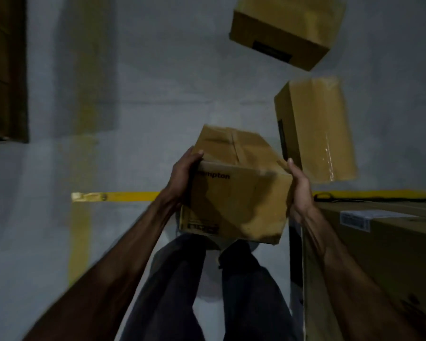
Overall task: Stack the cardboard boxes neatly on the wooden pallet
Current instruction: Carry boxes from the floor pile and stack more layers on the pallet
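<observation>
Standing over dark trousers at the bottom centre of the frame, the person holds a small brown cardboard box in mid-frame, tilted with its taped top face turned away and a printed side facing the camera. The left hand clasps the box's left side, thumb curled over the top edge, the remaining fingers hidden behind the cardboard so their spread cannot be told. The right hand presses against the box's right side, thumb straight and pointing up along the corner, the other fingers out of sight beyond the box. At the lower right, just beside the right forearm, stands a large brown cardboard carton with a white label on its top face. Strips of yellow floor tape cross the grey concrete floor behind the held box and run down the left of the frame. Farther off, at the right of the frame, a second brown cardboard box sealed with clear tape lies on the floor, and a third brown cardboard box with a dark label lies at the upper right, apart from it. A dark brown shape fills the upper left corner; what it is cannot be told.
</observation>
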{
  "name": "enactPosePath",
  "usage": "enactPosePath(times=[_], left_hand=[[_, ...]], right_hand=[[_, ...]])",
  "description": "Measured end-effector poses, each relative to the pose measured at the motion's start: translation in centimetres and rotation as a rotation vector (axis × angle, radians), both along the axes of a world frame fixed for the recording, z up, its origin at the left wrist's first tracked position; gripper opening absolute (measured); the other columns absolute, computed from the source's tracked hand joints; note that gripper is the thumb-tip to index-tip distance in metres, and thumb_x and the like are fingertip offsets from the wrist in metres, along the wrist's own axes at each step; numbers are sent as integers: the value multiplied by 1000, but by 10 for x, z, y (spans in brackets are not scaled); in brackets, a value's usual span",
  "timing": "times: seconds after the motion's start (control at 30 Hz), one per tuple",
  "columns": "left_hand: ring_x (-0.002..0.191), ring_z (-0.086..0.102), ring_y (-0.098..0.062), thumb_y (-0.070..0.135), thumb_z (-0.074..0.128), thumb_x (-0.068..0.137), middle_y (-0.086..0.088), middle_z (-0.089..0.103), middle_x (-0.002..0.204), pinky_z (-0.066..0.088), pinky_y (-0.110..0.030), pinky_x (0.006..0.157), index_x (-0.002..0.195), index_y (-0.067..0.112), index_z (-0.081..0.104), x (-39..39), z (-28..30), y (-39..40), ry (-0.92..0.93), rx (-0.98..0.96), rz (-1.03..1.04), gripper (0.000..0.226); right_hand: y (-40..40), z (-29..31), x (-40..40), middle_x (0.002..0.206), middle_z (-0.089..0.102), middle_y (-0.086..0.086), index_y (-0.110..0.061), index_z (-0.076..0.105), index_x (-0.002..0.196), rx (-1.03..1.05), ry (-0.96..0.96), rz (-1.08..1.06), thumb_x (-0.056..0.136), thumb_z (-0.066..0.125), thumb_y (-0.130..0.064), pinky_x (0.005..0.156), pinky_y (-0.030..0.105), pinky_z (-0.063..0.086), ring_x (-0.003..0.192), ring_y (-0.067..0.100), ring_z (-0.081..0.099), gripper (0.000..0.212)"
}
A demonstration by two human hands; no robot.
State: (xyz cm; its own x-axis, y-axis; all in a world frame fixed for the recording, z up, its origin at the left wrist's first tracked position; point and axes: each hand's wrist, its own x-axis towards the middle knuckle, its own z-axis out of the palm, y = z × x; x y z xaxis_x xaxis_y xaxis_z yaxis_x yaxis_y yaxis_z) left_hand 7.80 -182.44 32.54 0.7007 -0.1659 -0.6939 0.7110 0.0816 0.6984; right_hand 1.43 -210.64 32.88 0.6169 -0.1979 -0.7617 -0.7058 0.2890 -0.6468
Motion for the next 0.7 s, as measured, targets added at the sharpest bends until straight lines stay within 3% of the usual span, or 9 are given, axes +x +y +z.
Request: enactPosePath(times=[0.17,0.23,0.3,0.37,0.43,0.47,0.53,0.63,0.7], left_hand=[[106,68,-34,38,54,106,-14,71,121,59,-33,75,136,3,62,-30,110,63,-9,72,115,47],[116,66,-28,41,53,106,-7,71,128,57,-35,94,134,7,65,-46,136,84,-62,122,177,46],[139,53,-23,57,62,98,1,58,151,39,-46,120,144,16,61,-62,134,107,-115,172,274,61],[149,42,-36,68,74,84,-10,46,162,29,-63,124,152,15,51,-83,108,136,-118,173,394,89],[137,51,-45,58,77,83,-19,52,153,39,-62,118,148,10,53,-111,150,139,-92,161,566,84],[120,61,-43,47,72,88,-18,62,140,49,-55,105,140,12,58,-125,181,134,-90,132,635,65],[91,63,-34,27,57,98,-16,64,117,49,-43,79,121,18,64,-155,227,126,-124,92,749,26],[88,68,-25,26,54,102,-11,64,130,52,-37,71,152,25,47,-199,239,131,-100,72,922,51],[87,69,-26,31,57,98,-15,66,132,54,-40,72,155,27,44,-229,242,143,-99,59,1028,58]], right_hand=[[72,99,0,123,75,13,-18,73,130,-13,-75,115,105,49,-56,102,53,55,115,33,71,51],[92,132,2,126,73,15,-17,71,132,-42,-113,178,105,51,-54,102,54,55,117,35,70,50],[96,122,4,136,68,14,-17,68,137,-37,-163,215,99,60,-59,106,54,52,124,34,66,57],[110,133,11,149,60,7,-23,67,140,4,-200,297,84,70,-74,115,54,45,136,30,57,76],[131,170,13,144,60,-3,-18,66,139,-12,-249,410,91,67,-63,118,49,40,132,23,56,66],[141,190,12,130,65,-4,-15,70,130,-15,-282,459,97,64,-48,113,46,43,120,20,60,47],[160,212,9,110,73,3,-17,73,109,8,-305,584,94,61,-34,96,45,50,103,26,67,25],[185,228,5,104,73,9,-15,70,101,55,-347,752,85,61,-34,84,41,50,95,28,67,26],[207,236,-4,100,71,8,-16,67,97,53,-359,854,85,61,-35,83,42,49,93,26,65,24]])
